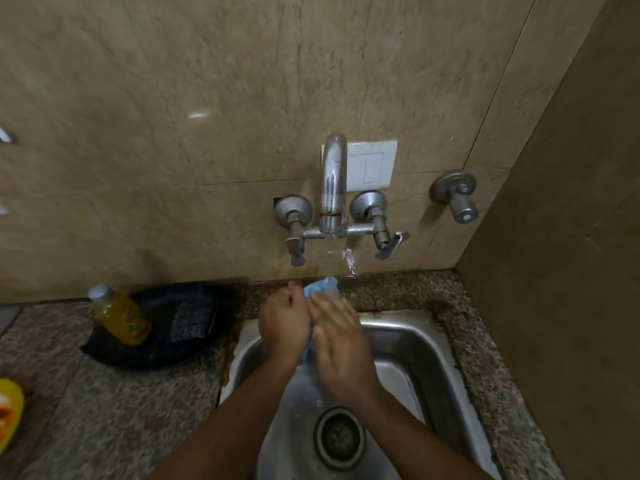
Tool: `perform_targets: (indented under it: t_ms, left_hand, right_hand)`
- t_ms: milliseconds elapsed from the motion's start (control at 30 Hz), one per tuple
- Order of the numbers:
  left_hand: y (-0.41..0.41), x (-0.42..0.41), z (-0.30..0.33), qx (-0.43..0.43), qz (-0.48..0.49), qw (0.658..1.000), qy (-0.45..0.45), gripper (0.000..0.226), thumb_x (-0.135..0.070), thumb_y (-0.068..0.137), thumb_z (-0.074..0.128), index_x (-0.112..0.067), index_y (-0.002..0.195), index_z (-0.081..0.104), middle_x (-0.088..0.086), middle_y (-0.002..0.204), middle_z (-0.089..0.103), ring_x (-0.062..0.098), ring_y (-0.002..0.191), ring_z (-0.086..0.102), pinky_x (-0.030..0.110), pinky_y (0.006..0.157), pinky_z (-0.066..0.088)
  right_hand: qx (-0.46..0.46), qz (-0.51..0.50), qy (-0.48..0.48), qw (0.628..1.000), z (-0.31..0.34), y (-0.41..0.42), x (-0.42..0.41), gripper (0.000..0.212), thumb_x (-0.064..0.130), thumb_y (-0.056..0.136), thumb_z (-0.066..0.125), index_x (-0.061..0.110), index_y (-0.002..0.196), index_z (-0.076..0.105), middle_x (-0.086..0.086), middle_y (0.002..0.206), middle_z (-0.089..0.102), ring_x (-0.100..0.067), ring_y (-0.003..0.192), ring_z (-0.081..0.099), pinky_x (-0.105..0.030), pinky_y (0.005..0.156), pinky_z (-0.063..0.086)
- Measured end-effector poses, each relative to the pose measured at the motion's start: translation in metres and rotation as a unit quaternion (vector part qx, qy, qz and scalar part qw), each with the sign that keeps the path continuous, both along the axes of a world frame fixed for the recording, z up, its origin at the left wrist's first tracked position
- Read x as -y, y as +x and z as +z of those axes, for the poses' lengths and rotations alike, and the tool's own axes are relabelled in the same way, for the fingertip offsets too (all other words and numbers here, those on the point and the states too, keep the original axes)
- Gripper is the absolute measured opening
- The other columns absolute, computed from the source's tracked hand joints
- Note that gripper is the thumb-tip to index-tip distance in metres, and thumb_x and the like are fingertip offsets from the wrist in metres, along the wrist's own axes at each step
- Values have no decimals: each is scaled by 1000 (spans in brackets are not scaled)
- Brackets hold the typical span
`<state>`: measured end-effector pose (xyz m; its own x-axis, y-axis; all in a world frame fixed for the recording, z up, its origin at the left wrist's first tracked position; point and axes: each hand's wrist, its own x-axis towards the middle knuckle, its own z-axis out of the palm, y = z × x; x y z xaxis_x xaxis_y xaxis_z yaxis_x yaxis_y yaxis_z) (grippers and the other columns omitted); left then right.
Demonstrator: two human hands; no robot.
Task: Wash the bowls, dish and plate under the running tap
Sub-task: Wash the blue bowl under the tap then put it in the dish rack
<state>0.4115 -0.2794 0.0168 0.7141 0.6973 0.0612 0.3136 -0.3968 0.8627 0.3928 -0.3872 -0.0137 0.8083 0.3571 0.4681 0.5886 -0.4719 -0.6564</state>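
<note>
Tap (333, 188): chrome spout on the tiled wall above the sink, water running down from it onto the blue thing held below.
Blue dish (320, 287): pale blue piece held upright over the back of the sink (408, 341), right under the stream; only its top edge and a thin strip between the hands show, so its exact kind cannot be told.
Left hand (285, 325): curled round the left side of the blue dish, thumb up at its top edge, gripping it.
Right hand (341, 344): blurred, fingers stretched out flat against the right face of the blue dish, palm pressed to it rather than closed round it.
Sink: steel basin, wet, with a round drain (339, 436) near the bottom of the view, below both forearms.
Valve handles: one to the left (294, 237) and one to the right (384, 237) of the spout; a separate knob (457, 199) is on the wall farther right.
Switch plate (372, 166): white, on the wall just behind the spout.
Worktop (104, 410): speckled granite round the sink.
Black tray (162, 330): on the worktop left of the sink, holding a yellow bottle (121, 315) tilted on its side and a dark scrub pad (192, 320).
Yellow object (8, 410): at the far left edge, partly cut off.
</note>
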Motion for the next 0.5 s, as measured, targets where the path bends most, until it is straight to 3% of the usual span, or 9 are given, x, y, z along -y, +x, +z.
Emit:
perform_targets:
  t_ms: [33,100,133,200,267,300,367,433,500]
  left_hand:
    - [-1,0,1,-10,-4,1000,-10,50,-25,98,48,-17,49,49,1,53,52,18,53,49,31,52,32]
    - [-3,0,2,-16,-4,999,-48,47,-23,96,50,-15,50,49,2,54,52,19,55,48,29,53,34]
    - [-3,-2,1,-15,6,996,-92,44,-21,94,51,-14,51,50,3,55,54,20,56,49,29,54,35]
    - [-2,-7,-5,7,30,971,-237,35,-23,88,55,-14,54,53,5,59,58,24,62,54,32,61,42]
    - [-3,-15,-10,15,18,926,-377,26,-30,80,56,-11,62,59,12,68,61,28,69,58,42,67,49]
    - [-4,-17,-13,9,-1,901,-434,31,-36,77,56,-7,70,64,17,73,63,33,72,60,47,72,52]
    - [-9,-20,-13,-8,-36,884,-465,38,-39,79,55,-3,78,67,21,76,65,36,72,62,53,76,52]
    - [-6,-25,-7,8,-35,936,-349,29,-25,89,52,-8,66,59,12,67,60,28,68,57,44,70,47]
    - [-2,-27,5,52,-58,973,-218,26,-18,94,52,-8,70,57,8,70,59,22,70,54,36,69,44]
  right_hand:
    - [-33,-4,21,999,-2,2,1,46,27,99,34,15,139,54,2,145,51,-3,139,38,-26,119,24]
    - [-191,-73,139,969,3,8,3,42,34,101,36,23,134,59,2,139,58,2,125,52,-27,108,42]
    - [-284,-97,204,932,6,12,3,37,36,102,38,26,127,63,0,129,65,4,108,61,-24,93,52]
    - [-449,-112,326,824,11,20,2,32,39,102,43,22,114,67,-8,103,74,-7,80,71,-23,67,56]
    - [-558,-103,391,725,17,26,7,43,48,98,47,13,109,70,-17,96,75,-26,76,72,-33,67,54]
    - [-582,-90,394,706,21,30,9,47,49,95,50,9,107,72,-22,95,73,-31,75,70,-35,68,53]
    - [-568,-91,359,735,24,39,9,47,47,91,54,4,101,72,-24,91,71,-33,74,68,-35,67,52]
    - [-489,-115,295,813,25,51,7,43,48,79,55,8,84,70,-18,80,67,-28,71,63,-37,67,48]
    - [-402,-103,193,889,32,64,7,36,47,73,50,13,67,60,-11,67,59,-22,65,55,-41,65,44]
